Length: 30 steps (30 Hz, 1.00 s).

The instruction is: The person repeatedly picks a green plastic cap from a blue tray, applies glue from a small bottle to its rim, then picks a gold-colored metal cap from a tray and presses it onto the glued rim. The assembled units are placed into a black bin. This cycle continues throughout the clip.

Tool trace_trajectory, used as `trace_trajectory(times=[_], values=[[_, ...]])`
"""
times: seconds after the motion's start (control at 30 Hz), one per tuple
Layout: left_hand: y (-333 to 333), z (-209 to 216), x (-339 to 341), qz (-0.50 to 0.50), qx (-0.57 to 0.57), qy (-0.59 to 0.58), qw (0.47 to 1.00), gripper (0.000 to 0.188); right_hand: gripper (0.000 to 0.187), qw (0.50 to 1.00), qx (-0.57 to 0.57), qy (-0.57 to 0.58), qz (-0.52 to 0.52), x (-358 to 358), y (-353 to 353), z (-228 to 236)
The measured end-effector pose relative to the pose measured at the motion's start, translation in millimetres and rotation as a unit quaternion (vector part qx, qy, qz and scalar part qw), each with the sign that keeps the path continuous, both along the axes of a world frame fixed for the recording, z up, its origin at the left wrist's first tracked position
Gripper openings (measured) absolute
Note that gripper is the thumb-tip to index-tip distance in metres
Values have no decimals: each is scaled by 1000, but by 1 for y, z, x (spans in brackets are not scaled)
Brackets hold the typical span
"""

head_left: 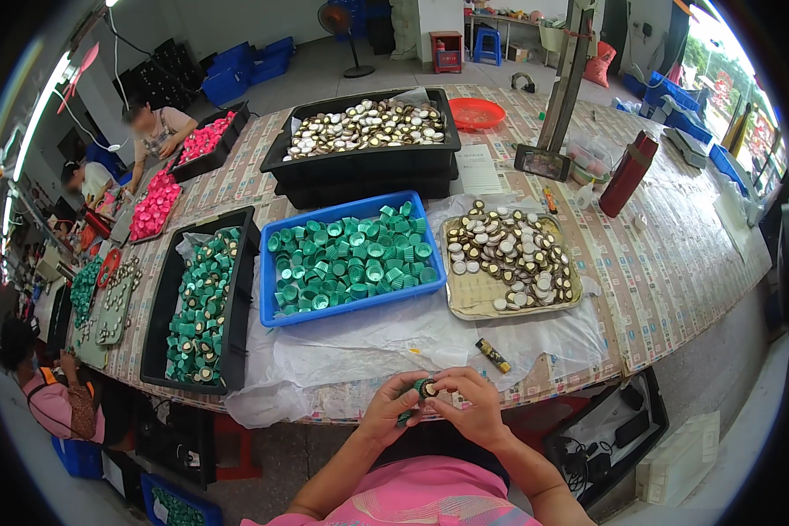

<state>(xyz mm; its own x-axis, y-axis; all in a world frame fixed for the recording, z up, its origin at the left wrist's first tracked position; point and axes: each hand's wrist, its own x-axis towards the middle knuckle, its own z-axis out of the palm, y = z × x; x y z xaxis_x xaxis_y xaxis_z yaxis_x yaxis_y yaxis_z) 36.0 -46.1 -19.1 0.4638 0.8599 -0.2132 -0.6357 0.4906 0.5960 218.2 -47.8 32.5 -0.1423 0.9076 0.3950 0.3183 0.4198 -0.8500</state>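
Just off the table's near edge, my left hand [385,412] is closed round a small green fluted cup [419,385], with more green showing under its fingers. Fingers of my right hand [475,405] pinch a small round disc [429,389], dark-rimmed with a pale face, at the cup's mouth. How deep the disc sits is too small to tell. Ahead of my hands stands a blue tray [350,309] of loose green cups. Right of it, a beige tray [473,294] carries a heap of similar discs. On the left, a long black tray [241,337] contains green cups, several with discs in them.
A yellow-and-black tube [493,355] lies near my right hand. Farther back are stacked black bins [359,167] of discs, a red plate [477,113], a phone [541,163] against a metal post, and a red flask [628,175]. Other people [162,131] work along the left side.
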Motion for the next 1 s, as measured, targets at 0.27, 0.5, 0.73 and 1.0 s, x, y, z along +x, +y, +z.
trace_trajectory(times=[0.27,0.5,0.73,1.0], values=[[-3,5,3,10,2,33,999,33,25,1000,-4,1,2,0,-1,-3],[-6,5,4,12,-18,19,1000,34,25,1000,12,-10,-4,0,-2,-5],[-5,17,5,4,-26,48,998,39,23,998,52,-43,3,0,-1,-8],[0,24,8,1,-38,84,996,34,36,1000,-27,-2,13,0,-2,-10]])
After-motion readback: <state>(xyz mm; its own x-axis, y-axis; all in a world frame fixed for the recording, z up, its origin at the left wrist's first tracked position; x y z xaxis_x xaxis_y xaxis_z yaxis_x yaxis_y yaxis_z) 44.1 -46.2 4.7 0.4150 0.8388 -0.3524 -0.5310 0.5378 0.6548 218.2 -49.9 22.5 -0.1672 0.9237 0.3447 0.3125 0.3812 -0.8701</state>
